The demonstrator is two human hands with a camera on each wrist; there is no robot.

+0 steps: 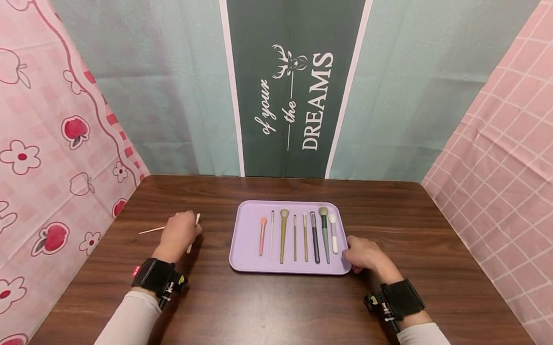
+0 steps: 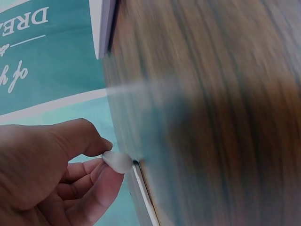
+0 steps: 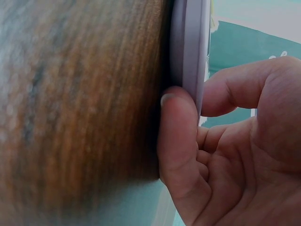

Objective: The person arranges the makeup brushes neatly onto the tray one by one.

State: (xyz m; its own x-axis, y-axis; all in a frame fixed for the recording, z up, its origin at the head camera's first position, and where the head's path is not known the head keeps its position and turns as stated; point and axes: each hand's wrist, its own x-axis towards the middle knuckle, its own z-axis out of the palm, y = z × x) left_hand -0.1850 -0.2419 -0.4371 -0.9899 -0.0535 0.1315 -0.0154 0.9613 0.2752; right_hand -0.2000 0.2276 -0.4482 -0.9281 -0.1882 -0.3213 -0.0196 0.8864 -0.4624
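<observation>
My left hand point(image 1: 179, 233) is low over the left side of the table, pinching a slim white makeup brush point(image 1: 197, 219) between thumb and fingers. In the left wrist view the brush's pale rounded end point(image 2: 117, 162) sticks out past the fingertips; the hand hides its middle in the head view. A thin pale stick point(image 1: 151, 230) lies on the table beside this hand. My right hand point(image 1: 367, 253) grips the right edge of a lilac tray point(image 1: 247, 237), thumb and a finger on either side of the rim point(image 3: 193, 52).
Several makeup brushes lie side by side on the tray, among them a pink one point(image 1: 262, 238), an olive one point(image 1: 283, 238) and a dark one point(image 1: 315, 240). The brown wooden table point(image 1: 271, 314) meets curtains at the back and on both sides.
</observation>
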